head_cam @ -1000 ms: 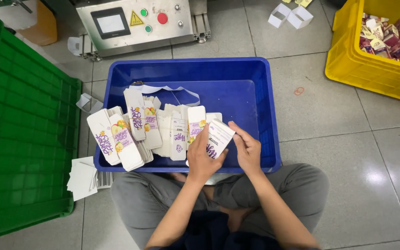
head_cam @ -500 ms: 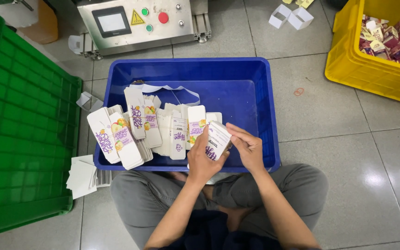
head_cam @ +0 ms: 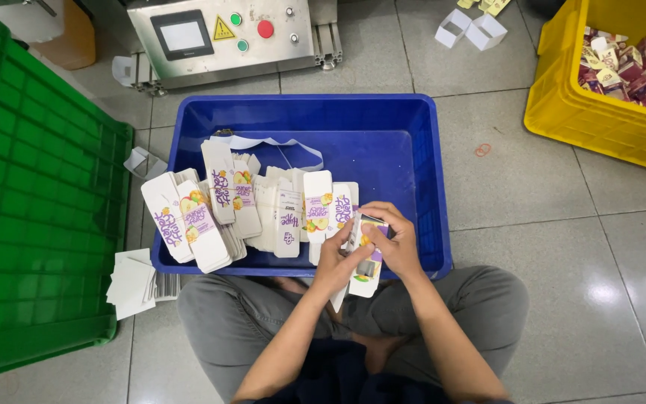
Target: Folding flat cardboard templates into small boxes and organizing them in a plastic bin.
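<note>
1 head camera looks steeply down, close over the lap, blue bin and tiled floor.

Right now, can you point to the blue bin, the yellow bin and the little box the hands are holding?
blue bin point(head_cam: 413, 142), head view, bare inner floor near its right wall.
yellow bin point(head_cam: 600, 127), head view, its front outer wall.
small carton point(head_cam: 368, 278), head view, its lower end below the hands.

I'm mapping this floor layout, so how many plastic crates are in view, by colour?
Blue crate, in front of the person, with flat cartons inside: 1
Green crate, at the picture's left: 1
Yellow crate, upper right, with small boxes inside: 1
Total: 3
</note>
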